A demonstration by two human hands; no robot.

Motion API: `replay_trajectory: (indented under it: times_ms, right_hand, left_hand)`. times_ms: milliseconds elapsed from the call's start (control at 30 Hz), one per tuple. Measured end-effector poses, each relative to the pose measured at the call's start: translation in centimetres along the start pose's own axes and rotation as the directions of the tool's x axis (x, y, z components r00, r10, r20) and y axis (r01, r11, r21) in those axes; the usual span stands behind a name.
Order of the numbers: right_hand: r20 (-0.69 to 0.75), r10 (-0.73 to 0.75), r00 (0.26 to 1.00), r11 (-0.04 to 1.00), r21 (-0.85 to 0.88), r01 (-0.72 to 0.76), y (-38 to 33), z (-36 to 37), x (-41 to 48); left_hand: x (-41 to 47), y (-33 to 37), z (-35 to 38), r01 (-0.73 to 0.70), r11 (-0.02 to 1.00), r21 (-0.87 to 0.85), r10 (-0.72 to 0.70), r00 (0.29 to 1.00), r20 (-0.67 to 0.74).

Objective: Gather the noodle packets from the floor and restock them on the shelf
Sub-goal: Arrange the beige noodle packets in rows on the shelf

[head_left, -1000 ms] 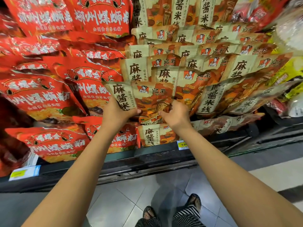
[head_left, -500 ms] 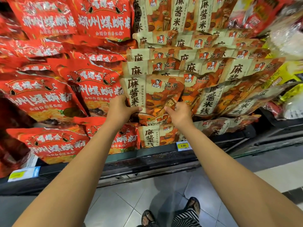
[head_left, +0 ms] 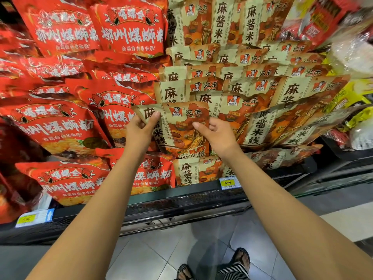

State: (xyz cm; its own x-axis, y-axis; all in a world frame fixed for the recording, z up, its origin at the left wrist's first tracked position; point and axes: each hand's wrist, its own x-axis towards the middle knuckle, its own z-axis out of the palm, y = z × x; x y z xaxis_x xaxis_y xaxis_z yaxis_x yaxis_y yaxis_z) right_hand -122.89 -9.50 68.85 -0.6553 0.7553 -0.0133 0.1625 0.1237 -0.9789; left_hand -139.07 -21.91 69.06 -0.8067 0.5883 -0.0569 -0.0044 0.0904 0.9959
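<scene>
Now the left hand [head_left: 141, 128] pinches the upper left corner of a beige noodle packet [head_left: 181, 130], and the right hand [head_left: 219, 136] curls around its right edge. The packet lies against other beige packets [head_left: 260, 126] on the shelf [head_left: 181, 201].

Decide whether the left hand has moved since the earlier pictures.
Yes. The left hand rose away from the 9.90 price tag, now pinching the held packet near its top.
</scene>
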Motion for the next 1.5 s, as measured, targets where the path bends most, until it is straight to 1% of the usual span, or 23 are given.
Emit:
replay_trajectory:
  times_ms: [67,167,267,333,400,500,567,633,733,800,833,933,1033,1100,1167,1233,1333,1400,1467,1500]
  right_hand:
    - [-0.047,0.003,0.999,1.0,0.015,-0.002,-0.3,0.0,0.0]
    - [-0.108,0.017,0.994,0.988,0.156,0.0,-0.2,-0.7,0.5]
    - [-0.138,0.023,0.99,0.976,0.219,0.008,0.5,-1.5,0.6]
    - [-0.151,0.039,0.988,0.975,0.224,-0.004,0.3,-1.9,0.1]
    - [-0.157,0.072,0.985,0.977,0.21,-0.038,-0.1,-2.0,-0.5]
    - [-0.155,0.086,0.984,0.985,0.16,-0.061,-0.2,-2.4,-0.7]
    - [-0.131,0.072,0.989,0.99,0.129,-0.055,-0.2,-2.7,-0.7]
    - [-0.099,0.049,0.994,0.989,0.146,-0.035,-0.4,-2.8,-1.1]
    - [-0.042,0.003,0.999,0.992,0.125,0.003,-0.4,-2.4,-1.9]
    - [-0.041,-0.009,0.999,0.993,0.118,0.014,-0.1,-2.0,-2.3]
    - [-0.045,-0.009,0.999,0.993,0.113,0.014,0.2,-1.8,-2.4]
    - [-0.07,-0.008,0.998,1.0,0.024,0.01,0.4,-1.7,-2.6]
    - [-0.172,0.002,0.985,1.0,-0.005,-0.003,0.8,-2.3,-2.2]
    - [-0.243,0.018,0.97,1.0,0.006,-0.017,0.8,-2.9,-2.1]
    - [-0.278,0.033,0.96,0.999,0.026,-0.027,1.2,-3.4,-2.0]
    - [-0.286,0.018,0.958,0.999,0.052,-0.003,1.1,-3.6,-1.8]
    - [-0.291,-0.019,0.956,1.0,-0.011,0.017,0.4,-3.6,-0.4]
    - [-0.248,-0.009,0.969,0.998,-0.062,-0.007,-0.4,-3.5,0.4]
    - [-0.121,0.082,0.989,0.991,-0.093,-0.093,-0.8,-3.0,0.6]
    - [-0.078,0.137,0.988,0.978,-0.149,-0.147,-0.1,-2.6,0.7]
  left_hand:
    - [0.2,0.2,0.4,0.021,0.999,-0.032,-0.02,1.0,0.018]
    - [0.5,0.9,1.4,0.02,0.998,-0.063,-0.018,0.999,0.037]
    - [0.4,1.6,2.7,0.028,0.996,-0.083,-0.022,0.998,0.067]
    - [0.1,1.4,3.4,0.027,0.996,-0.086,-0.02,0.996,0.087]
    - [-0.4,0.7,3.5,0.016,0.998,-0.069,-0.009,0.994,0.105]
    - [-0.6,-0.2,3.1,-0.038,0.998,0.044,0.032,0.99,0.136]
    - [-0.7,-0.3,2.6,-0.052,0.995,0.09,0.039,0.99,0.135]
    - [-0.7,-0.2,2.3,-0.057,0.991,0.124,0.042,0.993,0.114]
    - [-0.7,-0.1,1.8,-0.054,0.99,0.126,0.042,0.994,0.102]
    - [-1.0,-0.3,1.5,-0.063,0.988,0.143,0.048,0.993,0.107]
    - [-1.1,-0.3,1.4,-0.07,0.983,0.167,0.051,0.992,0.113]
    - [-1.5,-0.4,1.2,-0.093,0.969,0.227,0.061,0.988,0.144]
    - [-1.3,0.4,2.0,-0.153,0.956,0.252,0.115,0.98,0.16]
    - [-1.2,0.9,3.1,-0.203,0.936,0.287,0.168,0.975,0.142]
    - [-1.0,0.9,4.1,-0.247,0.92,0.305,0.224,0.969,0.107]
    - [-0.9,0.9,4.7,-0.271,0.918,0.29,0.263,0.963,0.067]
    - [-0.4,1.3,4.9,-0.288,0.922,0.258,0.299,0.954,-0.006]
    - [0.1,1.7,5.1,-0.282,0.935,0.217,0.3,0.952,-0.055]
    - [0.5,1.8,5.5,-0.273,0.948,0.164,0.289,0.953,-0.089]
    - [0.7,1.7,5.7,-0.264,0.953,0.15,0.28,0.955,-0.098]
